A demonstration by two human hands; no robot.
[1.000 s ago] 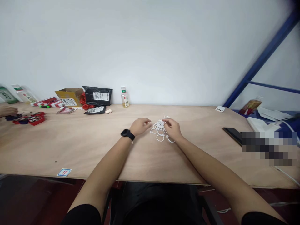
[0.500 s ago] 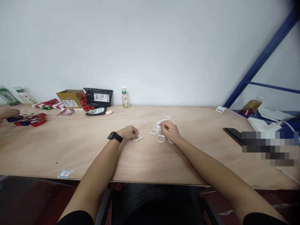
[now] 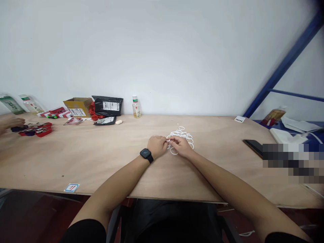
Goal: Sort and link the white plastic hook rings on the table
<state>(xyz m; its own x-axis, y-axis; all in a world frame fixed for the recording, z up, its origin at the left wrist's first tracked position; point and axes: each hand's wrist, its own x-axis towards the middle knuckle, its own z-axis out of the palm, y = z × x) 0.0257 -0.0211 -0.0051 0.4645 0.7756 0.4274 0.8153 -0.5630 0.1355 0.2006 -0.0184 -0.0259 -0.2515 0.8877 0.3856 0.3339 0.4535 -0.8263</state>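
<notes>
Over the wooden table my left hand (image 3: 157,145), with a black watch (image 3: 145,153) on its wrist, meets my right hand (image 3: 182,146) fingertip to fingertip. Both hands are closed in a pinch on a thin white ring (image 3: 168,140), mostly hidden by the fingers. A pile of white rings (image 3: 187,135) lies just behind and beside my right hand, several of them overlapping. One loose ring (image 3: 174,151) rests on the wood in front of my right fingers.
Along the wall stand a drink bottle (image 3: 136,108), black parcel bags (image 3: 107,105) and an open carton (image 3: 77,107). Another person's hand (image 3: 12,122) is near red items (image 3: 43,130) at far left. A phone (image 3: 253,147) and white power strip (image 3: 288,136) lie at right.
My left hand has moved right, bringing its white ring from the bare wood to my right hand at the pile. My right hand has shifted slightly and stays near the rings.
</notes>
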